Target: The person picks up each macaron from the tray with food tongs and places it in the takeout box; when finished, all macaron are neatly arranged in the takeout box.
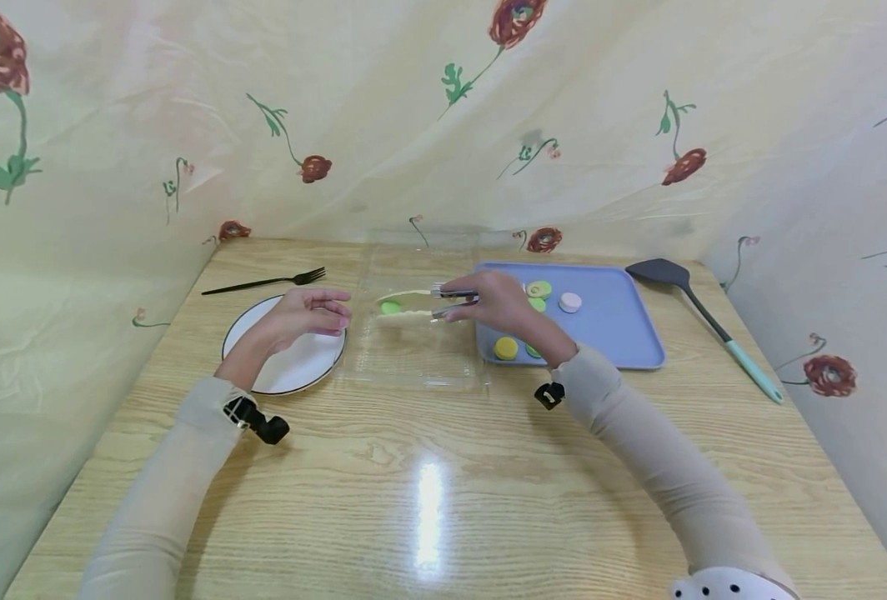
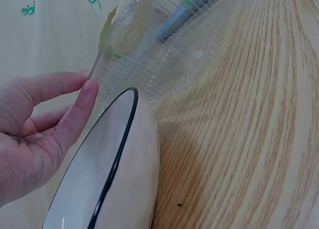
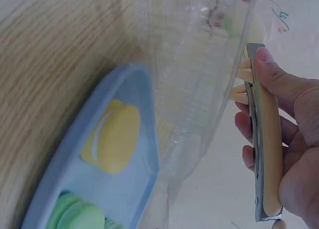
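My right hand (image 1: pixel 498 302) grips a pair of tongs (image 1: pixel 413 315) with cream-coloured arms and metal at the handle end. Between the tong tips, over the clear plastic box (image 1: pixel 413 367), is a green macaron (image 1: pixel 391 307). In the right wrist view the thumb and fingers close around the tongs (image 3: pixel 269 149) beside the box wall. My left hand (image 1: pixel 297 315) is above the white plate (image 1: pixel 278 371). Seen from the left wrist, its thumb and forefinger pinch the thin rim of the clear box (image 2: pixel 174 64), just past the dark-edged plate (image 2: pixel 119 139).
A blue tray (image 1: pixel 601 333) right of the box bears several macarons, among them a yellow one (image 1: pixel 506 348) and a pink one (image 1: pixel 570 302). At the far right lies a spatula (image 1: pixel 714 321). A black fork (image 1: pixel 263 283) rests behind the plate. Flowered cloth hangs behind the wooden table.
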Demonstrator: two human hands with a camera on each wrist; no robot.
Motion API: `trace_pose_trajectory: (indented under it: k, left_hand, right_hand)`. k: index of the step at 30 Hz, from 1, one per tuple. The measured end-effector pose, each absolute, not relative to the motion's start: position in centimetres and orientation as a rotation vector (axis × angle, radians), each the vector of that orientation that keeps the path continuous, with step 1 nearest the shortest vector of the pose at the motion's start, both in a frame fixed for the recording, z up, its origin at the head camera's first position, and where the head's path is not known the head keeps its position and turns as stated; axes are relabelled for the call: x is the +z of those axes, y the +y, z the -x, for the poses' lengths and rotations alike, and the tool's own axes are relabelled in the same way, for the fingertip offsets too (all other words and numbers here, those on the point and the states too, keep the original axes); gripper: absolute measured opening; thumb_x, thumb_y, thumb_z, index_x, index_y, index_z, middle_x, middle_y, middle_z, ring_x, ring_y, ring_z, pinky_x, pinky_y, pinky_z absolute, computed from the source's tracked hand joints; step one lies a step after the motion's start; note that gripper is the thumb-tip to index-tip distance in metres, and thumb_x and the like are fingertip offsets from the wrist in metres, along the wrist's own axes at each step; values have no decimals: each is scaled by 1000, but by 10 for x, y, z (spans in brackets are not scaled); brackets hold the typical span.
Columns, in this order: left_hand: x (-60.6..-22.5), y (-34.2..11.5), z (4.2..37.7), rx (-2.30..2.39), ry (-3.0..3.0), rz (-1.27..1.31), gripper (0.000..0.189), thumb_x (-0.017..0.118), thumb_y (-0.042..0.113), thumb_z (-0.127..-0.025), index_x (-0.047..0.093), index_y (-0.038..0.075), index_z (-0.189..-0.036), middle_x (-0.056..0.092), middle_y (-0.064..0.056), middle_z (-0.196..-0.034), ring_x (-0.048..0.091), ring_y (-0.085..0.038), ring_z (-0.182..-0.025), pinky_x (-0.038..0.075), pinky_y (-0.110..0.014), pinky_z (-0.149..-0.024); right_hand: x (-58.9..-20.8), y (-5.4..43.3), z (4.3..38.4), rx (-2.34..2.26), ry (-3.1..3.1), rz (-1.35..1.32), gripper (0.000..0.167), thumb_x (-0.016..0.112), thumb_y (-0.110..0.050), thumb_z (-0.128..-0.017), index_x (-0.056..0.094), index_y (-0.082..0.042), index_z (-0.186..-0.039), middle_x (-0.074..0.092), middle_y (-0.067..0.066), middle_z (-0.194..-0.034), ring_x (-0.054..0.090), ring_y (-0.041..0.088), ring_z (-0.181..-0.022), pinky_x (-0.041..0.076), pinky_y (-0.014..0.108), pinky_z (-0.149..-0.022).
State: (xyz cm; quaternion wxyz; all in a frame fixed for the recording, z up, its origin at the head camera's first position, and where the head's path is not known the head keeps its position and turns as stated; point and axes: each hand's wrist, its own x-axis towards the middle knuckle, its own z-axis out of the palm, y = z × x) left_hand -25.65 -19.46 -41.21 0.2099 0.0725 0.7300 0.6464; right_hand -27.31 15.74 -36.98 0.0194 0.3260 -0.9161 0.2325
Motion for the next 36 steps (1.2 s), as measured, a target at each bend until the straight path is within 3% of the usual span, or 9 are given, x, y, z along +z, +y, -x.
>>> trace_pose_trajectory:
  k: [15,21,28,36]
  left_hand:
    - [-413,-195,257,1797,2032,-199,61,65,-7,-94,40,-11,-149,68,-1,-104,71,-8,-93,64,-25,-87]
    - [-413,-194,257,1791,2038,-203,61,65,-7,-94,40,-11,-149,68,-4,-107,71,-9,-95,64,-26,-87]
    - [-413,-194,257,1786,2043,-200,61,67,-6,-93,41,-10,-149,67,-4,-108,71,-9,-95,64,-26,-87]
    - [-414,-194,258,1794,2038,-198,60,66,-7,-94,41,-10,-149,67,-7,-110,71,-9,-95,64,-27,-88]
  right_hand:
    - [-378,142,277,664,-2920,-1054,47,82,-36,-86,73,-16,-127,74,6,-124,53,13,-60,33,24,-50]
    - [-382,139,278,609,-2908,-1065,47,83,-34,-84,74,-15,-126,75,7,-122,55,11,-63,33,23,-51]
    - [-386,137,278,630,-2906,-1080,47,83,-33,-84,74,-14,-126,76,9,-118,44,10,-56,30,23,-48]
    - [-386,137,277,628,-2914,-1077,49,83,-36,-84,73,-15,-128,74,8,-122,50,10,-59,32,23,-50]
